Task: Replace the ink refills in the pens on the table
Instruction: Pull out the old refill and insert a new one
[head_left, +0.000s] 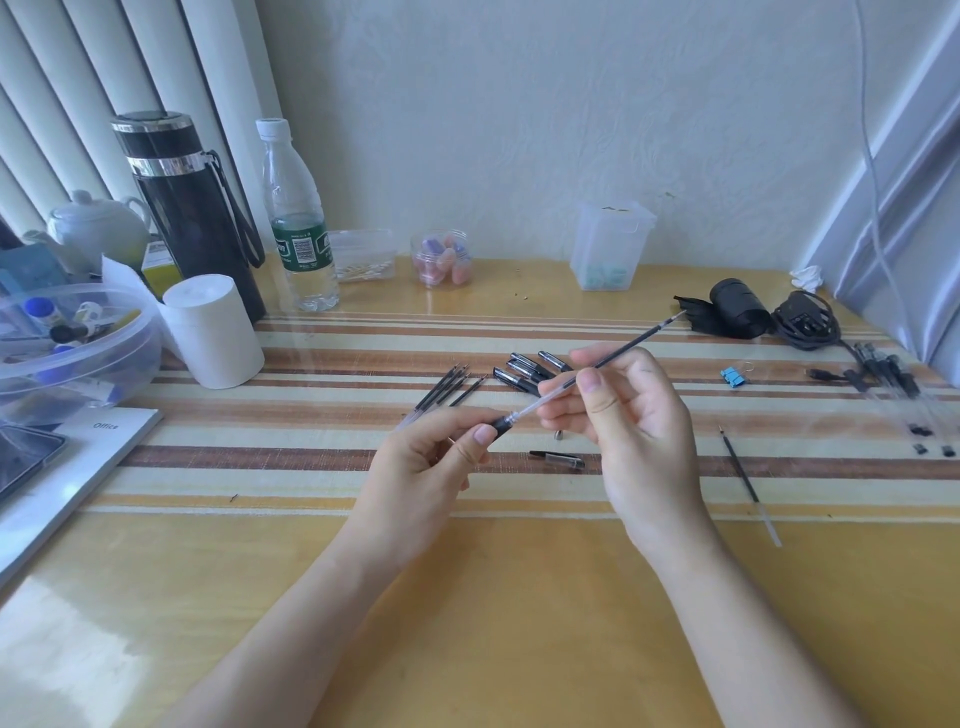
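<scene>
My left hand (431, 462) grips a clear pen barrel (500, 423) by its black grip end. My right hand (628, 410) pinches a thin black ink refill (631, 343) whose lower end sits in the barrel mouth, its tip pointing up to the right. Several refills (449, 387) lie fanned on the striped mat behind my left hand. Several black pen caps (524, 371) lie beside them. A pen cap (558, 458) and a small metal tip (559, 434) lie under my hands. One refill (740, 465) lies alone at the right.
A white cylinder (213, 330), black flask (192, 208), water bottle (298, 218) and clear bowl (72, 343) crowd the left. A blue binder clip (733, 375), black pouch and cable (748, 312) and several clear pens (893, 379) lie at the right. Plastic tubs stand along the wall.
</scene>
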